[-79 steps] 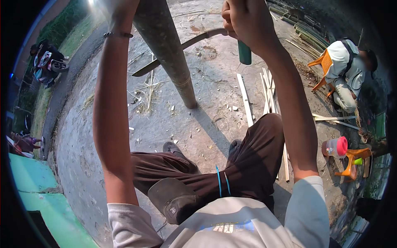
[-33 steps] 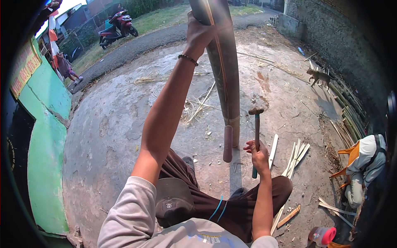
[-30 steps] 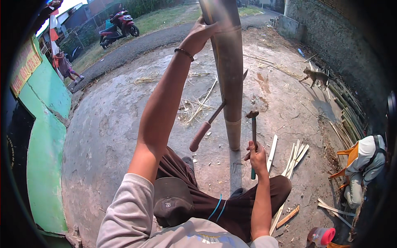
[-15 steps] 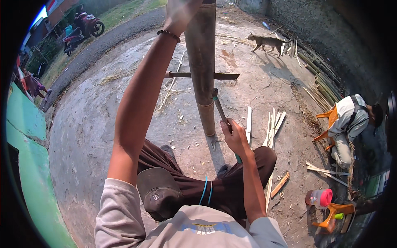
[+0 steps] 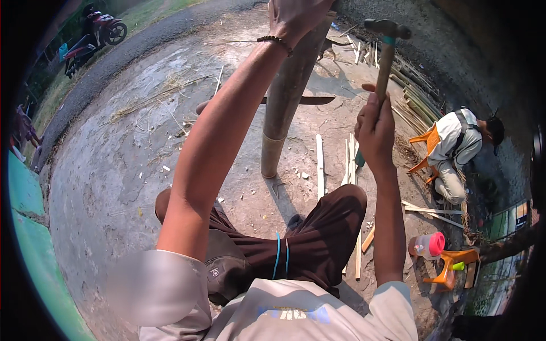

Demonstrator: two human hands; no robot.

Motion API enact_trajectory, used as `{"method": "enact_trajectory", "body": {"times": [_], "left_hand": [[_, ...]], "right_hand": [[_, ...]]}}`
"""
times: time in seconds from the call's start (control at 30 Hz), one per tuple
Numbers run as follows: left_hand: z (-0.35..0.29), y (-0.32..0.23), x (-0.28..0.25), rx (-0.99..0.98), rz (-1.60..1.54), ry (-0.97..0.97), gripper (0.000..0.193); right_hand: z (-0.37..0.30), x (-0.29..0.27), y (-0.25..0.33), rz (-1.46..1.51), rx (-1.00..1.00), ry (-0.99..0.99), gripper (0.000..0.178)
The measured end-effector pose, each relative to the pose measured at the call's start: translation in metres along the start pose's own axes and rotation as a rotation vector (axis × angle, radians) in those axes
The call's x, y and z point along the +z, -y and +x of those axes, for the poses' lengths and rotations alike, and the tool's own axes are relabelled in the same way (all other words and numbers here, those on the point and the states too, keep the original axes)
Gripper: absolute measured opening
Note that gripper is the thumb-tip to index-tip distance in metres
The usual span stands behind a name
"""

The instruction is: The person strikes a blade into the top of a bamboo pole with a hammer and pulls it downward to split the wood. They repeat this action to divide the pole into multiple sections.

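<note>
The bamboo pole (image 5: 284,96) stands upright on the concrete ground (image 5: 102,170), a long blade (image 5: 301,100) stuck crosswise through it. Left hand (image 5: 296,17) clamps round the pole up high. Right hand (image 5: 375,128) grips the hammer (image 5: 385,51) handle tight, head raised beside the pole. Split slats (image 5: 319,165) lie near its foot.
</note>
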State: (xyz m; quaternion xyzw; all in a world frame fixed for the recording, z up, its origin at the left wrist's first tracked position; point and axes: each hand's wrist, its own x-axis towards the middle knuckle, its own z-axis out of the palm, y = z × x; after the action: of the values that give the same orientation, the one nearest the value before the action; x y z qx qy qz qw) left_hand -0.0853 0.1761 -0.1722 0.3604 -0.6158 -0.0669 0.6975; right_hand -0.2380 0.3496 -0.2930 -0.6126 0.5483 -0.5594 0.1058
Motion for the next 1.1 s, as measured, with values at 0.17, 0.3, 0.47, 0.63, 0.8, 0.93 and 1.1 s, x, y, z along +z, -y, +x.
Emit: {"method": "enact_trajectory", "body": {"times": [0.17, 0.3, 0.47, 0.63, 0.8, 0.93, 1.1], "left_hand": [[-0.015, -0.014, 0.011, -0.02, -0.163, 0.12, 0.094], [-0.008, -0.017, -0.003, -0.101, -0.01, 0.157, 0.095], [-0.006, -0.003, 0.006, 0.076, -0.044, -0.034, 0.095], [-0.01, -0.019, 0.001, -0.165, -0.101, 0.128, 0.091], [-0.002, -0.012, 0.001, -0.124, -0.057, 0.093, 0.088], [-0.014, -0.024, 0.005, -0.203, -0.094, 0.159, 0.086], [-0.006, -0.031, -0.005, -0.338, -0.051, 0.236, 0.093]], "right_hand": [[-0.038, 0.014, -0.097, -0.354, 0.271, 0.378, 0.035], [0.001, -0.014, 0.023, -0.04, 0.196, 0.201, 0.029], [-0.024, 0.012, -0.031, -0.032, 0.152, 0.171, 0.028], [-0.018, -0.003, -0.023, -0.067, 0.623, 0.42, 0.034], [0.026, -0.003, 0.011, 0.047, 0.148, 0.02, 0.034], [-0.019, 0.024, -0.096, -0.515, 0.222, 0.418, 0.041], [0.01, 0.002, -0.001, 0.125, 0.283, 0.205, 0.033]]}}
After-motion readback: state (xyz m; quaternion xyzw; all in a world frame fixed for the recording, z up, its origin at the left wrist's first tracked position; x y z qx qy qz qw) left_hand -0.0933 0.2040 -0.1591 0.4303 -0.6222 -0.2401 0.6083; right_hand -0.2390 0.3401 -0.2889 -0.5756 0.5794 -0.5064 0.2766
